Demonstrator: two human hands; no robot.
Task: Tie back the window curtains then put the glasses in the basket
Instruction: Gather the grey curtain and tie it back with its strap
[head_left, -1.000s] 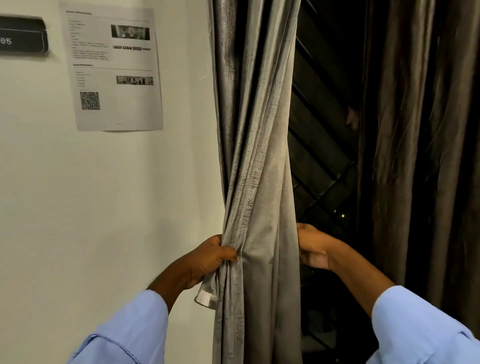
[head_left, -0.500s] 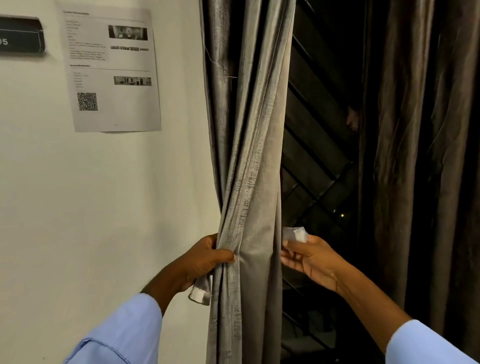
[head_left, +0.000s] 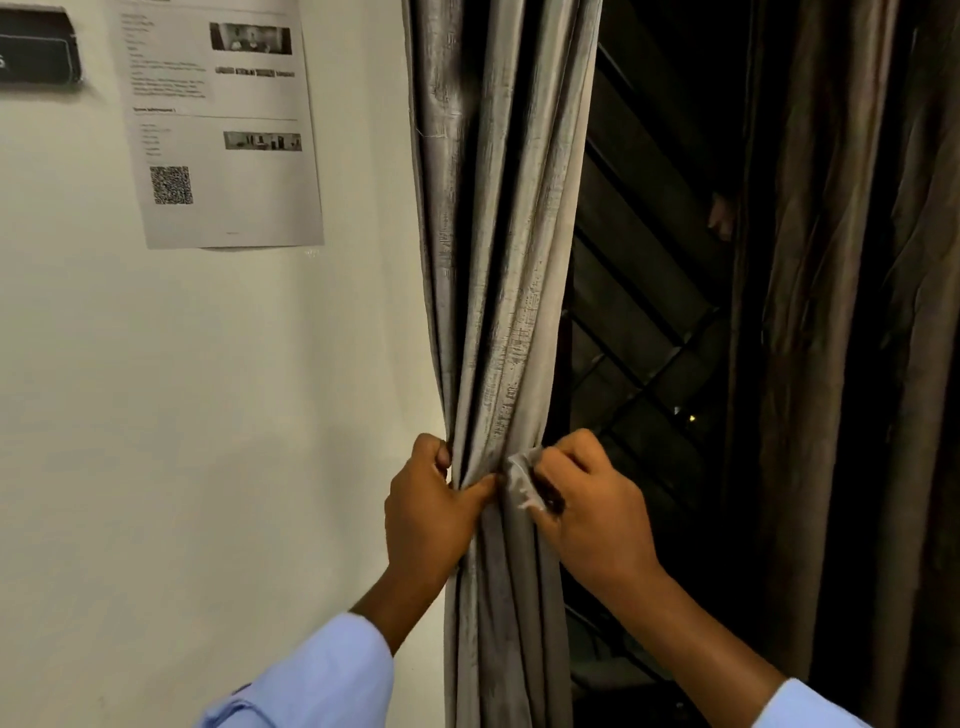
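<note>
The grey left curtain (head_left: 498, 234) hangs gathered into a narrow bunch beside the white wall. My left hand (head_left: 431, 509) grips the bunch from its left side, thumb across the front folds. My right hand (head_left: 587, 504) is at the bunch's right edge, pinching the pale end of the tie-back strap (head_left: 519, 480) against the front of the fabric. The rest of the strap is hidden behind the curtain and my hands. The darker right curtain (head_left: 852, 312) hangs loose at the right. No glasses or basket are in view.
Between the two curtains shows a dark window (head_left: 649, 312) with a diagonal metal grille. A printed notice (head_left: 218, 119) with a QR code is stuck on the wall (head_left: 182, 415) at upper left, beside a dark sign (head_left: 36, 52).
My right hand has brought the strap end from behind the curtain round to its front, close to my left hand. The curtain bunch is squeezed tighter.
</note>
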